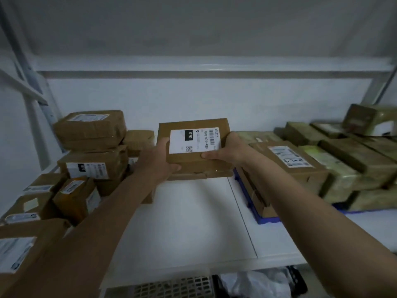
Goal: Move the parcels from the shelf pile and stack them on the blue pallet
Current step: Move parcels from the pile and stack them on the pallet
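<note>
A black mesh crate [171, 287] and a crumpled clear bag [262, 282] lie nearest the camera, under the front edge of a white shelf [182, 229]. Two bare forearms reach forward over the shelf board. At lower left, brown cardboard parcels with white labels crowd the shelf pile [71, 181], stacked unevenly several high, some tilted.

Further in, both hands hold one flat brown parcel [194, 147] up off the board, roughly midway between the pile and the pallet. The left hand [160, 155] grips its left edge, fingers curled underneath; the right hand [227, 150] clasps the right edge, thumb on top near the white shipping label [194, 139], which bears a black "070" block, a barcode and a QR code. The parcel tilts slightly toward the viewer.

To the right, the blue pallet [266, 218] sits on the shelf and carries rows of stacked parcels [335, 168], the nearest one labelled, the rest blurred. Behind everything runs a white wall [193, 100] and the shelf's grey upper frame rail [193, 74].
</note>
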The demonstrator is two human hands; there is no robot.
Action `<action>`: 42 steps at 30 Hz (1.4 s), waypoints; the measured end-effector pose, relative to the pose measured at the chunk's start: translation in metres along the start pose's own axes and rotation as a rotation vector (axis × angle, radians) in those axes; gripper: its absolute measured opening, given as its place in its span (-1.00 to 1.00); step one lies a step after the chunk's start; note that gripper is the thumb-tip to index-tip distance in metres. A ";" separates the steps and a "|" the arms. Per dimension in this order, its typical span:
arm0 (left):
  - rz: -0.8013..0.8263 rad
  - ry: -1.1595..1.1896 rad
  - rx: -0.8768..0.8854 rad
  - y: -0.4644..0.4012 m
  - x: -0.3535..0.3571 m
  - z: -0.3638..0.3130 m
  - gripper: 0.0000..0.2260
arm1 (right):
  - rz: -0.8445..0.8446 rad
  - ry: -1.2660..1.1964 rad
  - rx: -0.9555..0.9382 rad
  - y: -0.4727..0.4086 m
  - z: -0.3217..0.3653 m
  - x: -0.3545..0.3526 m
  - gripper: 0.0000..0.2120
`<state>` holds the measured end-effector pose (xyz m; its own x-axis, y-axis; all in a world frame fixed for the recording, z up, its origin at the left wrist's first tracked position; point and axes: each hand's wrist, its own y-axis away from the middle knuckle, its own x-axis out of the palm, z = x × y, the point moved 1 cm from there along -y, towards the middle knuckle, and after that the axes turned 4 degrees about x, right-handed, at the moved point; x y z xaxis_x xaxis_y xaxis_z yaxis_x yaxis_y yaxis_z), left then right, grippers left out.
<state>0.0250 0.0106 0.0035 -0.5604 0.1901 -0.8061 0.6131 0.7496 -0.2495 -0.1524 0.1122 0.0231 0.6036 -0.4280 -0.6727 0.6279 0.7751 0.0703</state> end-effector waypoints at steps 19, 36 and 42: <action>-0.044 0.766 -0.067 -0.179 0.162 -0.195 -0.35 | -0.152 -0.181 -0.073 -0.165 -0.133 -0.228 -0.41; 0.050 0.647 -0.268 -0.217 0.238 -0.190 -0.44 | -0.036 -0.090 0.044 -0.228 -0.202 -0.223 -0.30; 0.065 0.608 -0.285 -0.221 0.242 -0.187 -0.41 | -0.025 -0.016 -0.038 -0.231 -0.201 -0.222 -0.48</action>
<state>-0.3504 0.0095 -0.0356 -0.7920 0.5015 -0.3483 0.5325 0.8464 0.0078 -0.5296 0.1214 0.0080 0.5956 -0.4548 -0.6622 0.6244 0.7807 0.0255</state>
